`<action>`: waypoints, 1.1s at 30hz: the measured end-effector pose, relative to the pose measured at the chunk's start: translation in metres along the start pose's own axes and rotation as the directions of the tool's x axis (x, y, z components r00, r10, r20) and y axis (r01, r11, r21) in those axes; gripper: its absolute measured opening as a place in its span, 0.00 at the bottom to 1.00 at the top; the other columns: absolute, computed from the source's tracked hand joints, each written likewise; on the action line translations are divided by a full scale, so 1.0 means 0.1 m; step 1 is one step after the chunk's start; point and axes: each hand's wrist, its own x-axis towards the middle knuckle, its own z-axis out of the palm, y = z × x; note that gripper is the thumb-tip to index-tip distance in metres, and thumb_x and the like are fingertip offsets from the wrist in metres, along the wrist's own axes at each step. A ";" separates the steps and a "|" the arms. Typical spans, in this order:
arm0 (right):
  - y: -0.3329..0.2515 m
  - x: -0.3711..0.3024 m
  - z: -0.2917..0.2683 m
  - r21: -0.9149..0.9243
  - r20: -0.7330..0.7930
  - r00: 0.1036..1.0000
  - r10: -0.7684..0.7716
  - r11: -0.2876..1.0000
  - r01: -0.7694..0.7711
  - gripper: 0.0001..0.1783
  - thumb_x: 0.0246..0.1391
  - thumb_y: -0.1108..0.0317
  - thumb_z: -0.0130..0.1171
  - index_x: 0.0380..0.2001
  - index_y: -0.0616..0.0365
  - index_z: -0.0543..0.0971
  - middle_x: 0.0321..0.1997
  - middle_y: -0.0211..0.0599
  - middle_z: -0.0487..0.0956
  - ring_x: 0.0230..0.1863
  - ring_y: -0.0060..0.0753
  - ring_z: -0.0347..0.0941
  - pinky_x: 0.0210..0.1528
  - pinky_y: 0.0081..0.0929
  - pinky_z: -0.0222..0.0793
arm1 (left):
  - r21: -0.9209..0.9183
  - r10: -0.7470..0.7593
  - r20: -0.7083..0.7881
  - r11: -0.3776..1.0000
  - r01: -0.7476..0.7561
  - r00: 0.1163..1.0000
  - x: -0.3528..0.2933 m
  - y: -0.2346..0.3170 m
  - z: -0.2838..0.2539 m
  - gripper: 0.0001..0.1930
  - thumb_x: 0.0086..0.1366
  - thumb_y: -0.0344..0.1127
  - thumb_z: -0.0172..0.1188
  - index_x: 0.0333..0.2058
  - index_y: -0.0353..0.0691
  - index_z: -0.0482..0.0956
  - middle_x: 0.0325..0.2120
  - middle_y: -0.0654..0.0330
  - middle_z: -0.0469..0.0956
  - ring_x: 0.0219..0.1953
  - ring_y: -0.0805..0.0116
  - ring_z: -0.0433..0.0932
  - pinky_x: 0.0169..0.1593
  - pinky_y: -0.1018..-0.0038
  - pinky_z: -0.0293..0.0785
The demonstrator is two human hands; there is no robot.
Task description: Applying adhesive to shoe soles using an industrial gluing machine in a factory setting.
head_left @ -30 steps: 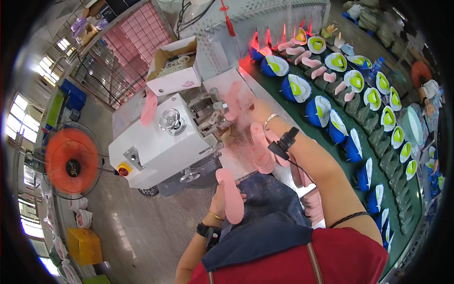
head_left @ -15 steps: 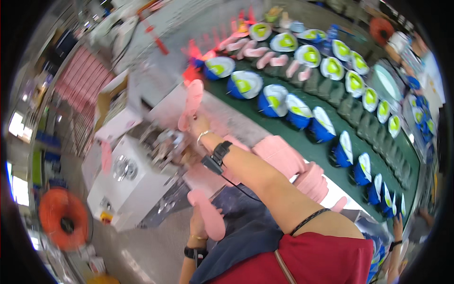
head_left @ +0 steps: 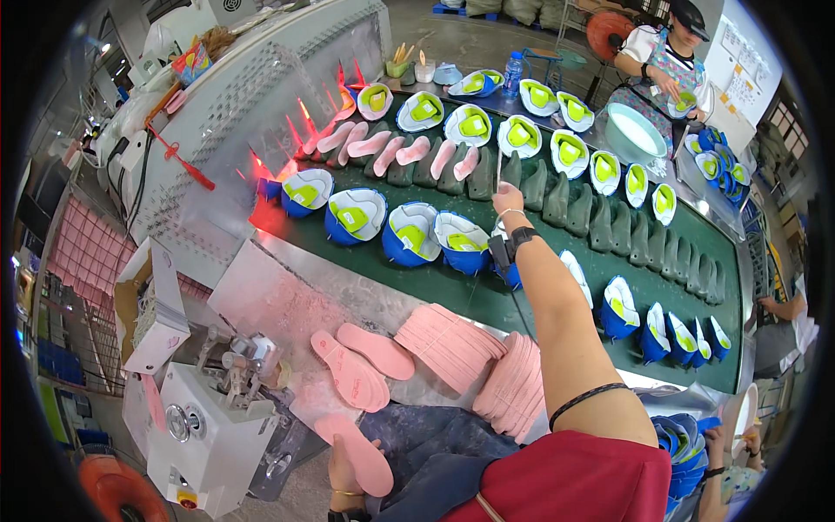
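Observation:
My left hand [head_left: 344,472], low in the view, grips a pink insole [head_left: 358,457] from its left edge. My right hand [head_left: 509,200] reaches over the green conveyor belt [head_left: 417,291], close to the row of dark green shoe lasts [head_left: 554,204]. Its fingers are closed at the base of a thin upright strip, too narrow to identify. Several pink insoles [head_left: 413,150] lie on the lasts to the left of that hand. Two loose insoles [head_left: 348,372] rest on the metal table, beside stacked pink insoles [head_left: 450,345].
Blue-and-white shoe uppers [head_left: 355,217] with yellow-green inserts line both sides of the belt. A white machine [head_left: 204,435] and an open carton [head_left: 155,304] stand at left. Red light glows at the belt's far-left end. Beyond the belt a person [head_left: 665,74] stands by a pale-green basin [head_left: 635,130].
My right hand has left the insole it held over the table and moved right, over the belt. The left hand still holds its insole. The view has shifted.

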 end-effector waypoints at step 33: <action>-1.48 -3.69 0.14 -0.001 0.706 0.584 -0.400 0.825 0.566 0.36 0.38 0.52 0.67 0.50 0.60 0.70 0.44 0.49 0.76 0.47 0.47 0.73 0.46 0.39 0.71 | -0.192 0.176 0.125 0.970 -0.150 0.976 -0.32 0.08 -0.16 0.25 0.70 0.52 0.42 0.51 0.34 0.69 0.41 0.52 0.76 0.40 0.57 0.78 0.41 0.64 0.77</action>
